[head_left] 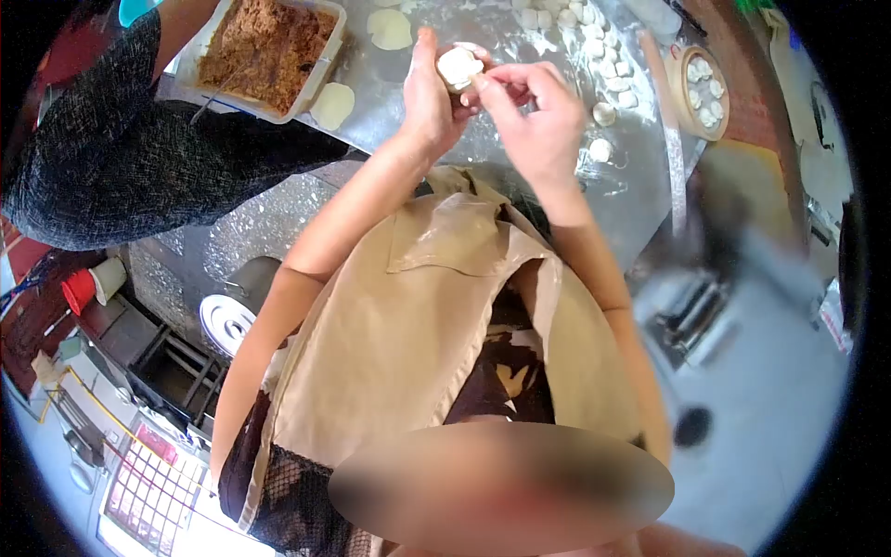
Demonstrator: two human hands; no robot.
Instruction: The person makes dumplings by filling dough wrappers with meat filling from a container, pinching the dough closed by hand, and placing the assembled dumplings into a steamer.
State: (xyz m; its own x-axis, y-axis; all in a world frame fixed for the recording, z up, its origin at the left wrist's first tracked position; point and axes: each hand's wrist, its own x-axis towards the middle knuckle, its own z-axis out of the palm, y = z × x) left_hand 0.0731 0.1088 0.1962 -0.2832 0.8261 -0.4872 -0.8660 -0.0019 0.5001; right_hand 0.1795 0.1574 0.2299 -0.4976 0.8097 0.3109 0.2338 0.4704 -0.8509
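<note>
A round white piece of dough, gathered like a bun (458, 68), sits in my left hand (432, 104), whose fingers curl around it from below. My right hand (540, 116) pinches the bun's near right edge between thumb and fingers. Both hands are raised over the floury metal table (371, 130). Flat round dough wrappers (332, 106) lie to the left of my hands. Beyond them stands a clear plastic tub (290, 115) of brown crumbly filling (264, 51). Whether filling is inside the bun is hidden.
Several small dough pieces (608, 70) lie on the table to the right. A round steamer (685, 93) holding several white buns stands at the right edge. Another person in dark textured clothing (83, 158) is close on the left. A white lid (225, 323) is lower left.
</note>
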